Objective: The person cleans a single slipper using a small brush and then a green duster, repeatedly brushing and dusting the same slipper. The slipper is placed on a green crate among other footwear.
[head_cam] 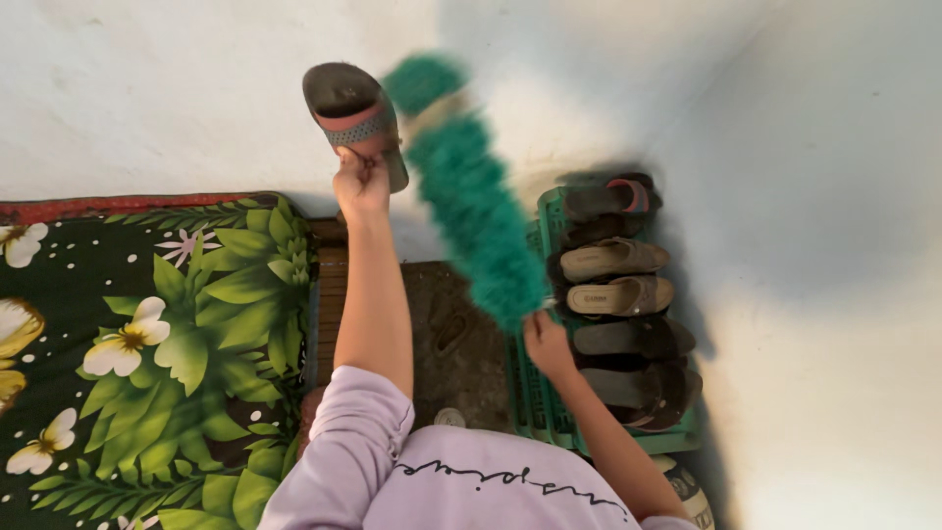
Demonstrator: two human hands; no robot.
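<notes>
Left hand (360, 182) grips sandal (353, 116), held up. Right hand (546, 344) grips green duster (471, 196), touching sandal. More shoes (618, 285) wait on green rack (549, 412); dusting looks early.

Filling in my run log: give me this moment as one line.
left hand: holds sandal raised | right hand: holds green feather duster beside sandal | green shoe rack: sandals stacked

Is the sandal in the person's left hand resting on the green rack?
No, the left hand holds the sandal up against the wall, apart from the green rack.
</notes>
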